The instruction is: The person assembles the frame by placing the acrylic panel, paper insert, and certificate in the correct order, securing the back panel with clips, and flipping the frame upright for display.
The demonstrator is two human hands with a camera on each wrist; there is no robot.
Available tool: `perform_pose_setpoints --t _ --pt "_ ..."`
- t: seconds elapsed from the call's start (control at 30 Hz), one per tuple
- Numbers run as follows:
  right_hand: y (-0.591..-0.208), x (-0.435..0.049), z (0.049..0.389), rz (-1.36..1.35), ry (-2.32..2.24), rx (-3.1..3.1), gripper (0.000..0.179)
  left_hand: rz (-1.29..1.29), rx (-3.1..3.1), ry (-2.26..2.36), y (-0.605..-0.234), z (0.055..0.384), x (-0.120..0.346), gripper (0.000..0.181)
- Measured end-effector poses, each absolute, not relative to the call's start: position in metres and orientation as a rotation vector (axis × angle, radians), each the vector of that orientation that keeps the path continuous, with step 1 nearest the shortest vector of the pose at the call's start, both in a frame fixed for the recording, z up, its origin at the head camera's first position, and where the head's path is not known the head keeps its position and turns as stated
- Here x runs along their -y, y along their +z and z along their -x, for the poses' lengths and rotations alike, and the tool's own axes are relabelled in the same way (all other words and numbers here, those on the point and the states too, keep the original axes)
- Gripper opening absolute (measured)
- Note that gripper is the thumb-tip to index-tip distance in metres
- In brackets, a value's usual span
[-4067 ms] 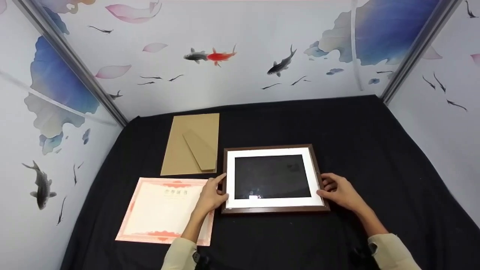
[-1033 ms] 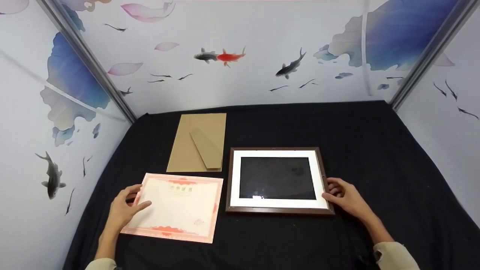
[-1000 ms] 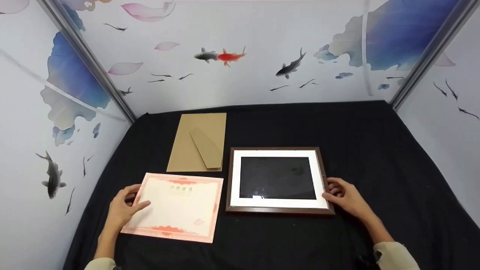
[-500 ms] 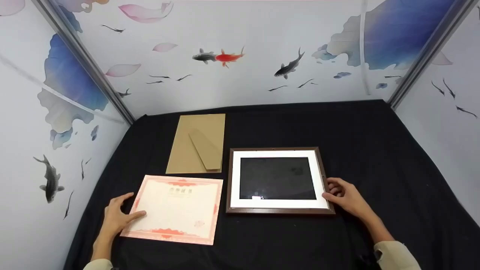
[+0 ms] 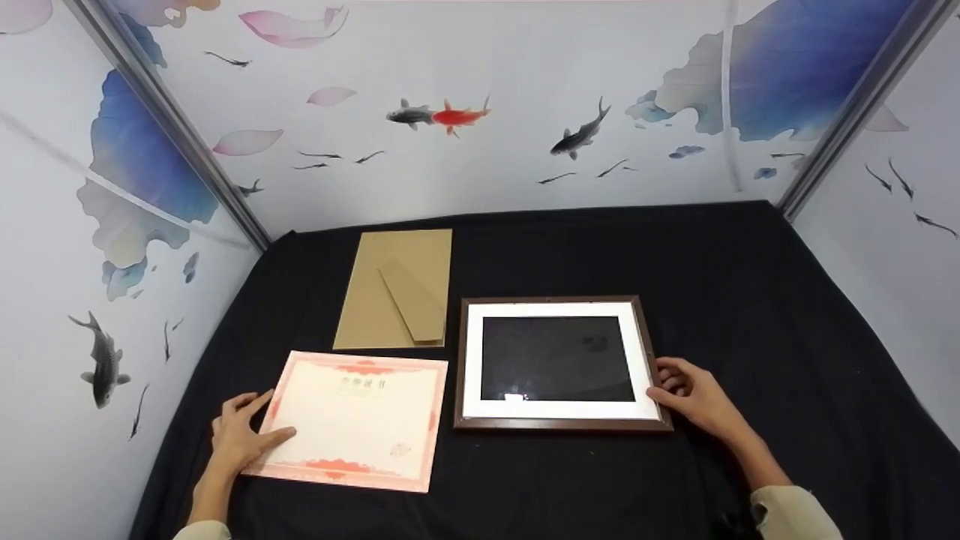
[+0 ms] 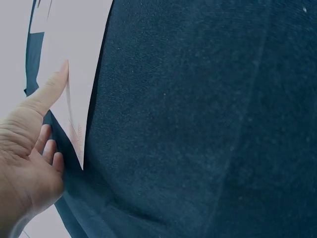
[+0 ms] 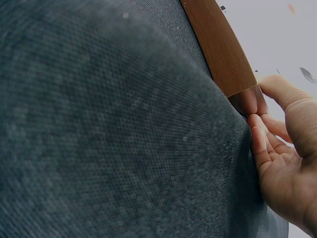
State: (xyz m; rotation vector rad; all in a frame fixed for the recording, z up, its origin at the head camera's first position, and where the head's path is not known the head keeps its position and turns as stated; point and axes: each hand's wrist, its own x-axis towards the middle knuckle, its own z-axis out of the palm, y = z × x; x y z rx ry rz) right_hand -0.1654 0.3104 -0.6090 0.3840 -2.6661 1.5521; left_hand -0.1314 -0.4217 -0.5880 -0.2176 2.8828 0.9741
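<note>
A pale certificate (image 5: 352, 420) with a red-pink border lies on the black cloth at the left. At its left edge is my left hand (image 5: 238, 439): the straight thumb lies over the paper, while the index fingertip reaches the edge. In the left wrist view, the other fingers of the left hand (image 6: 29, 158) hang loosely curled below the paper. A brown picture frame (image 5: 562, 424) with a white mat around a dark middle lies to the right. My right hand (image 5: 694, 394) grips its right side, thumb on top; in the right wrist view the fingers curl against the wooden frame (image 7: 220, 49).
Behind the certificate lies a tan backing board (image 5: 364, 300) with a stand flap (image 5: 412, 307) on it. Black cloth (image 5: 735, 277) covers the table. White panels (image 5: 517, 45) printed with fish enclose the back and sides.
Since the earliest frame, my left hand has left the frame's left side and moved left to the certificate's far edge. Lately it shifted slightly toward me. The right hand stays on the frame.
</note>
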Motion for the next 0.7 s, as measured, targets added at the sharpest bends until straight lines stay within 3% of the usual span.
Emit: perform_pose_setpoints --t 0.47,0.7 --pt "-0.611 -0.3137 0.1662 -0.41 1.629 2.64 0.048 0.324 -2.828 1.089 -0.5885 0.1316 0.4167 0.085" --pt "-0.6106 -0.3145 0.1665 -0.407 1.62 2.645 0.049 0.298 -2.983 1.212 -0.5884 0.1318 0.413 0.051"
